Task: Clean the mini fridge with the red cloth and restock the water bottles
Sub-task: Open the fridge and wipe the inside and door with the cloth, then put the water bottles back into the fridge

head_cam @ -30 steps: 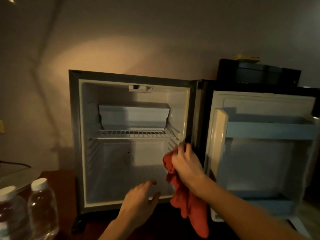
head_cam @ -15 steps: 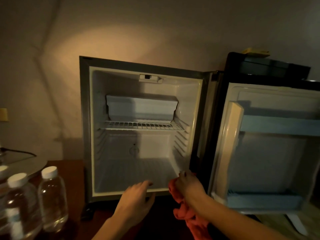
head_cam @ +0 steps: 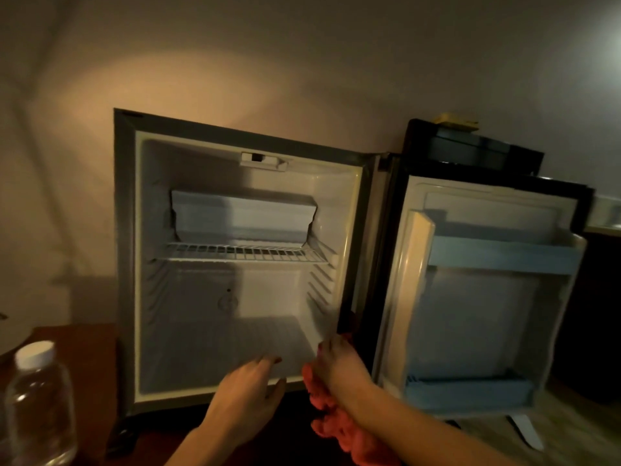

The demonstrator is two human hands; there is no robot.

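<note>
Red cloth (head_cam: pixel 339 418), bunched in right hand (head_cam: pixel 339 368), has dropped to mini fridge (head_cam: pixel 235 264) near-right corner; left hand (head_cam: pixel 248 391) relaxed, empty; wiping nearly finished, water bottle (head_cam: pixel 40 408) waits.

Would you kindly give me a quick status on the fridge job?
Right hand grips red cloth at mini fridge's lower right corner. Left hand open at bottom lip. Water bottle outside, left. Interior unobstructed.
</note>
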